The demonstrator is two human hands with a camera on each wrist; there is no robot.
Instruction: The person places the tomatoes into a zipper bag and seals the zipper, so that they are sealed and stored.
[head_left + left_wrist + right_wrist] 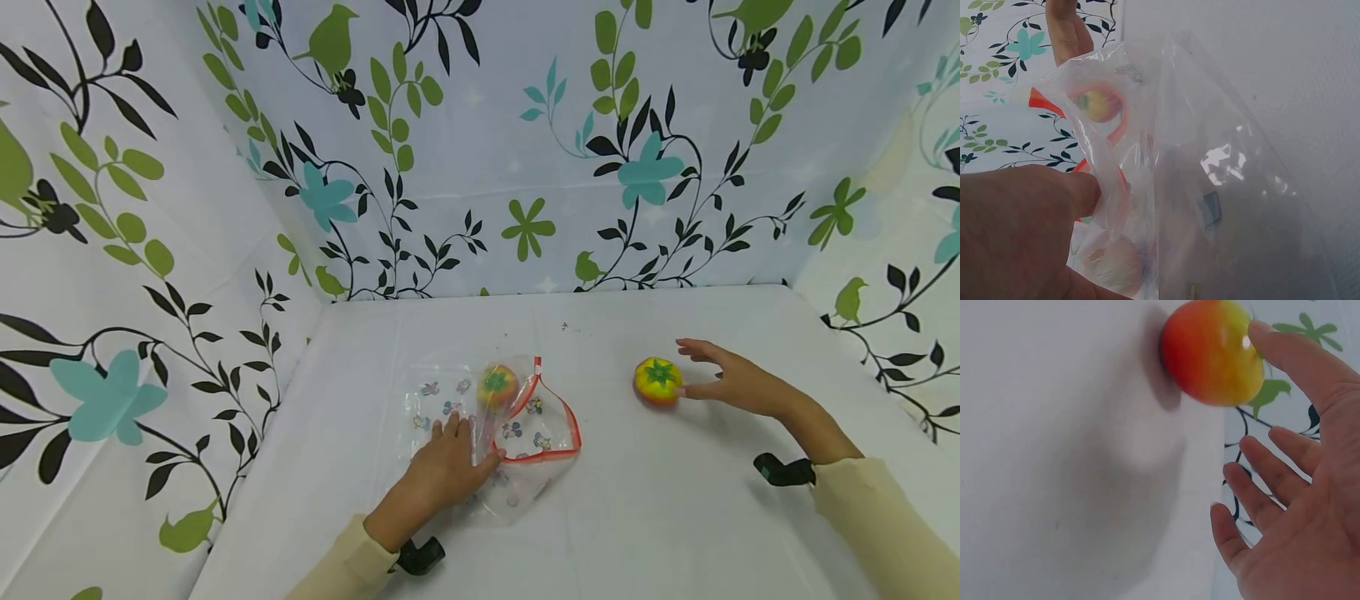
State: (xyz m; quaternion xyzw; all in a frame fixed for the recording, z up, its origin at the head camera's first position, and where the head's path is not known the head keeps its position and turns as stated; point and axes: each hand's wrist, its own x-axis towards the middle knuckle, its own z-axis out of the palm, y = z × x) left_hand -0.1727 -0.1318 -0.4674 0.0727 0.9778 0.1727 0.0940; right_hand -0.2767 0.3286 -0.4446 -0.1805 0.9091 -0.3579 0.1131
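Head view: a person's left hand (446, 467), fingers extended, lay over a clear printed bag (453, 396) on a white table (637, 517), pressing rather than gripping; one fruit (497, 387) showed through its plastic. The right hand (733, 385) hung half-spread and grasping nothing, thumb tip at the edge of a second red-and-yellow fruit (657, 381), right of the bag. Picking up that second fruit appeared to be the step in hand; the next move likely called for curled fingers and a steadied bag.

Left fingers (1087, 195) at a red-trimmed clear bag (1210, 206), red-yellow fruit (1101, 106) beyond.
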